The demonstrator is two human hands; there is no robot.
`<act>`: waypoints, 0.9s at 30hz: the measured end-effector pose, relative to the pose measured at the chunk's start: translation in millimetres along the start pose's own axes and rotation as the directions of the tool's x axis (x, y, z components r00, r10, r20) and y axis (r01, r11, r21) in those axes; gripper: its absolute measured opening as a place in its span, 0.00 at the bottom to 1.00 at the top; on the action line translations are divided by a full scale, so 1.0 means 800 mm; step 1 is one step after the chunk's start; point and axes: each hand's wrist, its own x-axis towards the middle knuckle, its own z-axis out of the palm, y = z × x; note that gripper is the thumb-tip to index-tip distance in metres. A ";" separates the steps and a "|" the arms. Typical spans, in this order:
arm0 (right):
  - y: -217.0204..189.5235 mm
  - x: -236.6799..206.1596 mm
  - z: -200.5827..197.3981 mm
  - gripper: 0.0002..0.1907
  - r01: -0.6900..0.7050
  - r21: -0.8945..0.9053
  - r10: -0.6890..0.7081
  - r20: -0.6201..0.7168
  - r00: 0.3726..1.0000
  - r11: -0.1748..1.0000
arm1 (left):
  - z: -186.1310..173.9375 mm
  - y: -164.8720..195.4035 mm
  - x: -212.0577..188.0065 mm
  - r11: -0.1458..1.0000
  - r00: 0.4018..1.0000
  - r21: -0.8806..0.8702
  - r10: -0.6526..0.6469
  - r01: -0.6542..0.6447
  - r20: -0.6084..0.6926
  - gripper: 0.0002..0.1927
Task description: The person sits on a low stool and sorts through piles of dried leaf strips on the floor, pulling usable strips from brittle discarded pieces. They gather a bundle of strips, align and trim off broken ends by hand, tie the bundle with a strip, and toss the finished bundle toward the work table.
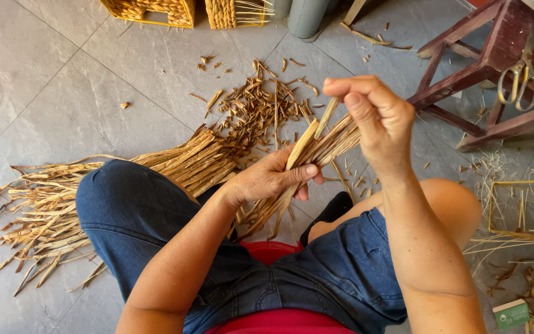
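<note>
My left hand (271, 180) grips a small bunch of dried straw strips (317, 148) over my lap, thumb pressed across them. My right hand (375, 117) is raised just above and to the right, fingers curled around the upper ends of the same strips, pinching one strip (327, 116) that stands up. A long bundle of the same dried strips (63, 204) lies on the grey tiled floor under my left knee, fanning out to the left. Short cut scraps (261, 108) are scattered on the floor ahead of my hands.
A dark red wooden stool (465, 74) stands at the right with yellow-handled scissors (519, 77) on it. Woven baskets on wire frames (156, 11) and grey pipes (307, 15) sit at the top. A wire frame (523, 210), loose fibres and a small green box (511, 314) lie at the right.
</note>
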 end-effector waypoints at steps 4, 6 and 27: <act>0.003 0.002 0.002 0.17 -0.041 -0.039 0.043 0.041 0.998 0.998 | 0.001 0.002 0.000 1.000 1.000 -0.027 0.003 -0.004 -0.027 0.25; 0.001 0.002 0.003 0.20 0.009 -0.041 -0.006 0.060 0.998 0.999 | 0.002 0.004 0.001 1.000 0.999 0.002 0.019 -0.019 -0.030 0.26; -0.009 0.010 -0.005 0.27 -0.041 0.011 0.035 0.338 0.940 0.999 | -0.003 0.013 0.005 0.995 0.999 0.089 0.033 -0.034 0.004 0.26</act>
